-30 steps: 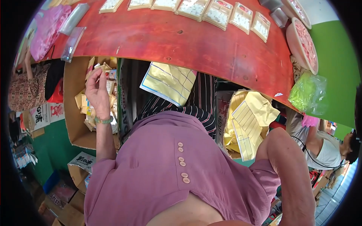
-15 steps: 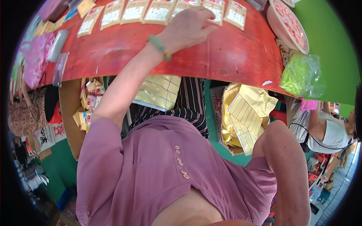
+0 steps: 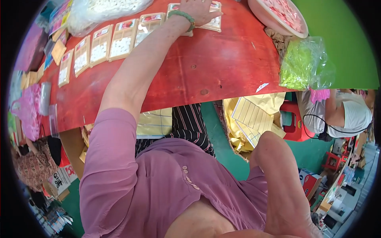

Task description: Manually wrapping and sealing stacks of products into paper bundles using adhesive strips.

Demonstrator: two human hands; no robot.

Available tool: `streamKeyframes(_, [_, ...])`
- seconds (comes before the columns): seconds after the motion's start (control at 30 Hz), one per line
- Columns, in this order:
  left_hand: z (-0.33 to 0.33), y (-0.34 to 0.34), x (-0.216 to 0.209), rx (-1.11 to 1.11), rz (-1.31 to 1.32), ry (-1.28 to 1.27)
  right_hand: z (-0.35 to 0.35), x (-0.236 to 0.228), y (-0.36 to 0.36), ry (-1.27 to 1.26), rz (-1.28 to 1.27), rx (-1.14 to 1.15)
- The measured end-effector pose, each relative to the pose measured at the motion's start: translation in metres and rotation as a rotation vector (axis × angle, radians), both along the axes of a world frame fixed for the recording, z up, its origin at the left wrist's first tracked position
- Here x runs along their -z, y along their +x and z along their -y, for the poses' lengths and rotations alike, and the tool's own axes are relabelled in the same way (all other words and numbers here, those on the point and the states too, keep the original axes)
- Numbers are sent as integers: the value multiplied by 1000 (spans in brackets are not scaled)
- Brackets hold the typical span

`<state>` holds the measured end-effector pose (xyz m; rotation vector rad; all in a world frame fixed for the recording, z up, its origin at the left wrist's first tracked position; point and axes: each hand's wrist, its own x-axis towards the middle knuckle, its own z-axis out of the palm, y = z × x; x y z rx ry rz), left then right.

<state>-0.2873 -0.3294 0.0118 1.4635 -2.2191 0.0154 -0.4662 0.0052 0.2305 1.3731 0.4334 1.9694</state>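
Left hand [image 3: 197,12]: at the top edge, palm down over the right end of a row of shallow, pale, clear-lidded boxes [image 3: 122,39] containing small white pieces. Thumb stands apart from the fingers; fingertips cut off by the frame, so cannot tell whether they hold a box. Green bead bracelet [image 3: 182,16] on the wrist.

Right hand: out of frame, finger state cannot be told; bent right arm [image 3: 279,182] visible at lower right.

Boxes lie on the red table [image 3: 222,63], the row curving down toward the left. Behind them, a clear bag of white pieces [image 3: 107,14]. At right, a pale basin [image 3: 300,32] of pink pieces; just below it, a green plastic-wrapped bundle [image 3: 297,65].
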Motion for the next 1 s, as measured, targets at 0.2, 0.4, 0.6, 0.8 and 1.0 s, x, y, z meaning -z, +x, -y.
streamKeyframes(0.2, [20,-17,19,-111,166,-137,20,23,11,109,77,-130])
streamKeyframes(0.4, [-26,-50,15,-56,245,56,28,38,36,256,142,-223])
streamKeyframes(0.6, [-123,-58,-8,36,229,63,-4,57,45,390,38,-432])
streamKeyframes(0.8, [-166,-38,-8,-13,173,10,-12,64,67,365,13,-520])
streamKeyframes(1.0, [-178,-22,-12,-59,212,41,-22,71,85,322,38,-505])
